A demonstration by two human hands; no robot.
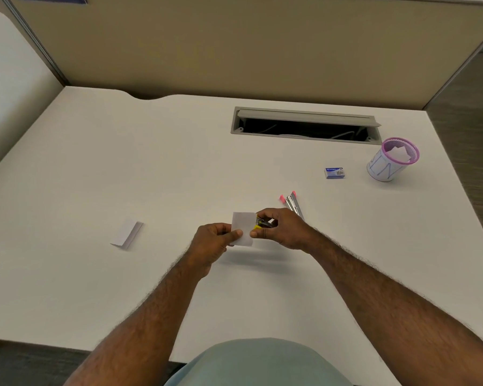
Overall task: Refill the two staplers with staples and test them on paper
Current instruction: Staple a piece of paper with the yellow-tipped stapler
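Testing the yellow stapler [258,223] on paper, by the look of it. Left hand [214,240] pinching a small paper slip [243,228] by its 9 o'clock edge, thumb on top. Right hand [279,228] gripping the yellow stapler, fingers curled round it, nose touching the slip's 3 o'clock edge. Both lifted just above the table [123,162], near centre. Cannot tell whether the slip is actually seated between the stapler's arms: too small, partly hidden by fingers.

Pink stapler [290,201] lying hinged open on the table at 1 o'clock from the hands, just beyond the right knuckles; likely not yet tested. Staple box [334,173] further out at 2 o'clock, well apart. Purple mesh cup [392,161] at 2 o'clock beyond the box, paper inside. Folded paper [127,234] lying at 9 o'clock, well apart from the hands.

Risks, judging from here:
- Catching only the slip's very edge, so the staple tearing out or missing.
- Slip buckling or swinging, being held one-sided in mid-air with no backing.
- Left thumb sitting close to the nose; pinching possible if the slip slides in.
- Squeezing off-axis, causing a jam or a half-clinched staple.
- Right wrist brushing the open pink stapler and spilling its staples.
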